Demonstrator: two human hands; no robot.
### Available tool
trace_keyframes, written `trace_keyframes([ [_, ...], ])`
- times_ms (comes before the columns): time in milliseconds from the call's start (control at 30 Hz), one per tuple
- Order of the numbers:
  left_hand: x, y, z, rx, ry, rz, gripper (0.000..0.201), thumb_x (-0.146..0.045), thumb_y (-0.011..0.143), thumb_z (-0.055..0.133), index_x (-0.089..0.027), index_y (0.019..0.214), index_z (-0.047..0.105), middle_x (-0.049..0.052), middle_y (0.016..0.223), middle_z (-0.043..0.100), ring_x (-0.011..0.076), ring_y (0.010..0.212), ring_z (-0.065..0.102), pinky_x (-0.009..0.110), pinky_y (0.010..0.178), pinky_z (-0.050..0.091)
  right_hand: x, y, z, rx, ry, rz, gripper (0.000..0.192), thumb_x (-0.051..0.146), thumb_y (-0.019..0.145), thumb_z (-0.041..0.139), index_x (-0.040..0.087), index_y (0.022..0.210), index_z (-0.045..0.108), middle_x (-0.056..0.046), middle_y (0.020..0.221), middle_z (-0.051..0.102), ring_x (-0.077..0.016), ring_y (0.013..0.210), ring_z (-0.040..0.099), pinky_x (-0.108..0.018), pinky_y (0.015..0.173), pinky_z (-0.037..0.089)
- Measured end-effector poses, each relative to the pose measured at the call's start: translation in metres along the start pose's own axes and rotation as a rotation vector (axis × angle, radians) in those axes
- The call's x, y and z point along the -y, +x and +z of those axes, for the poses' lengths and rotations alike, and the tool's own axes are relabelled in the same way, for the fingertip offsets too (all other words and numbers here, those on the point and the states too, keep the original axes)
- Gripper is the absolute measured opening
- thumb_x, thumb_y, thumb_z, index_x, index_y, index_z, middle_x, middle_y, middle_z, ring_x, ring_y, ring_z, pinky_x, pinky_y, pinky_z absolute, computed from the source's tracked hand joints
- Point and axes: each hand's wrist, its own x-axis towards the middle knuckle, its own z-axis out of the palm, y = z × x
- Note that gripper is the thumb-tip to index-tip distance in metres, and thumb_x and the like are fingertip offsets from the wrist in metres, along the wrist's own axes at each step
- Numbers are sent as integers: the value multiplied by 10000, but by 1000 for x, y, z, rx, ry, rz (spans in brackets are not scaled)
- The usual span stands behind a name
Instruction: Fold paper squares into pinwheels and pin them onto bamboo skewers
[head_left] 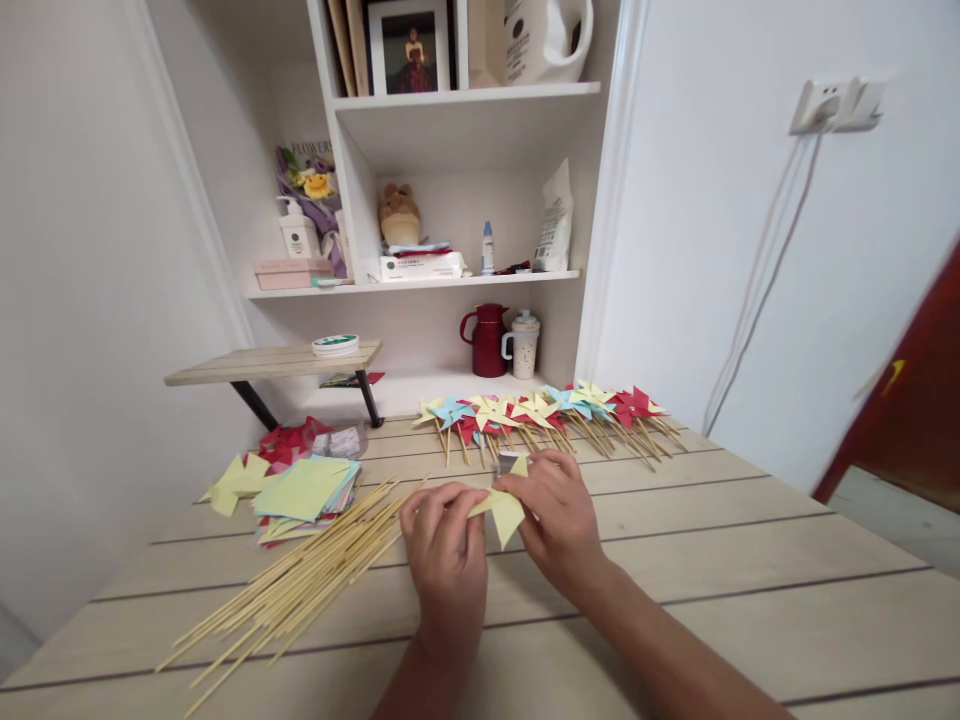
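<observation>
While both hands work the yellow paper piece (504,508) just above the bench (750,560), the fold looks best made by keeping the corners drawn in evenly toward the middle and holding them flat so none springs back; that is my reading of it from where I stand. The left hand (444,555) has its fingers curled in, pinching the left edge of the paper between thumb and fingertips. The right hand (556,520) is likewise closed on the right side, fingers bent over the top edge, and a small grey thing shows just above them, too small to identify. A bundle of wooden sticks (300,580) lies just left of the hands, with stacked paper squares (304,492) beyond. Finished pinwheels (540,412) lie in a row along the far edge.
</observation>
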Motion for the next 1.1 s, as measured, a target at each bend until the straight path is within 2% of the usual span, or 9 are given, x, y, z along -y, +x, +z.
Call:
trace_keyframes([
  [367,1,-3,2,-2,-9,14,225,-30,852,566,-214,959,639,19,899,668,162,856,618,367,858,436,2,1,-2,-21,-3,1,220,52,881,493,196,982,626,-6,707,580,-156,670,485,-400,849,419],
  [767,2,-4,1,6,-87,-37,238,-49,842,583,-221,983,666,33,938,660,172,892,618,338,821,489,0,0,-3,-20,-19,4,235,81,888,493,233,992,638,10,685,581,-155,651,501,-404,877,427],
  [1000,5,0,0,97,-105,-67,192,-74,859,582,-229,927,673,15,848,644,166,838,612,312,771,487,-3,-3,-3,5,-43,-7,206,77,895,502,217,982,625,6,694,598,-150,660,496,-409,886,426],
  [1100,5,1,0,99,-93,-86,176,-93,861,599,-232,926,686,10,828,647,163,813,608,311,760,479,-2,-3,-1,-5,-47,12,207,70,894,508,221,967,630,12,694,595,-143,650,492,-406,881,425],
])
